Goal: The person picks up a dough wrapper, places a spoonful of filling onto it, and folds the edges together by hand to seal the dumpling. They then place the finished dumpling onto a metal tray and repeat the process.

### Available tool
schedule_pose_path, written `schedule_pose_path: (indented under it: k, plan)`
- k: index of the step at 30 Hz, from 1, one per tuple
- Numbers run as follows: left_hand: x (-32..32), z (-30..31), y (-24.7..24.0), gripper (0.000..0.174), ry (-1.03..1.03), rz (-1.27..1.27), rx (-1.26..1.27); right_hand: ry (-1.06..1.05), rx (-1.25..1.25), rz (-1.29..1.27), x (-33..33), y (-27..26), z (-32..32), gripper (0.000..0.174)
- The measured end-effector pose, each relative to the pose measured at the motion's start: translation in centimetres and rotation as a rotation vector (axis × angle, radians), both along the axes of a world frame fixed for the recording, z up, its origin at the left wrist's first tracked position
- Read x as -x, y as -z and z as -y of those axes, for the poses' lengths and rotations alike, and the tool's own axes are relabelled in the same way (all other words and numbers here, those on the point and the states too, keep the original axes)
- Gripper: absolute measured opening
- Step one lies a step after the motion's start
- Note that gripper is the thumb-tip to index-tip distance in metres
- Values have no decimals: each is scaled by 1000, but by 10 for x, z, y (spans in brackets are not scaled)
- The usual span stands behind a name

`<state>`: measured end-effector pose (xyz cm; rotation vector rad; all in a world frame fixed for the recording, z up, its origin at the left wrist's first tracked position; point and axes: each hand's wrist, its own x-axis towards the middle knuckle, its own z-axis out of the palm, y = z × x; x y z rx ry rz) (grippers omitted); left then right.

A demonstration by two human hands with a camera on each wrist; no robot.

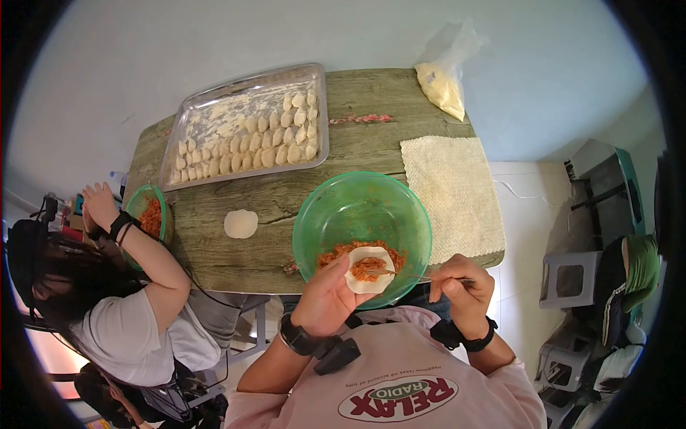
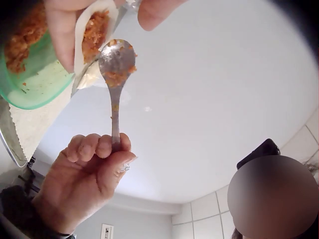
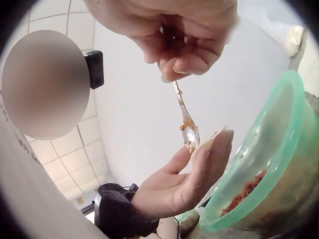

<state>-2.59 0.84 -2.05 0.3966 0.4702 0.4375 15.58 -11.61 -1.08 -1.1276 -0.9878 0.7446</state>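
A round dumpling wrapper [image 1: 361,287] lies on the fingers of my left hand [image 1: 323,302], cupped over the near side of a green bowl [image 1: 361,187]. Orange-red filling [image 1: 367,269] sits in the middle of the wrapper. My right hand [image 1: 466,292] pinches a metal spoon [image 2: 116,62] by the handle between thumb and curled fingers. In the left wrist view, the spoon's bowl has bits of filling on it and is right at the wrapper's edge. More filling [image 3: 243,194] lies in the bottom of the green bowl.
A metal tray [image 1: 322,146] of shaped dumplings stands at the back left. One flat wrapper [image 1: 241,224] lies left of the bowl. A beige cloth [image 1: 457,193] and a bag of yellowish powder [image 1: 441,87] are on the right. Another person [image 1: 136,314] sits at left beside a second bowl [image 1: 166,222].
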Motion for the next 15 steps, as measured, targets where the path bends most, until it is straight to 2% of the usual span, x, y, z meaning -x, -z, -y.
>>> schedule_pose_path:
  k: [3, 6, 9, 15]
  plan:
    - [-1, 1, 1, 47, 8, -7, 4, -36, 81, 68, -1, 0, 0, 24]
    - [0, 1, 2, 47, 8, -6, 3, -40, 5, -7, -1, 0, 0, 22]
    - [0, 1, 3, 47, 16, 4, -2, -53, 75, 70, -1, -1, 0, 20]
    - [-2, 2, -1, 47, 29, 0, -9, -21, 69, 56, 4, -4, -3, 18]
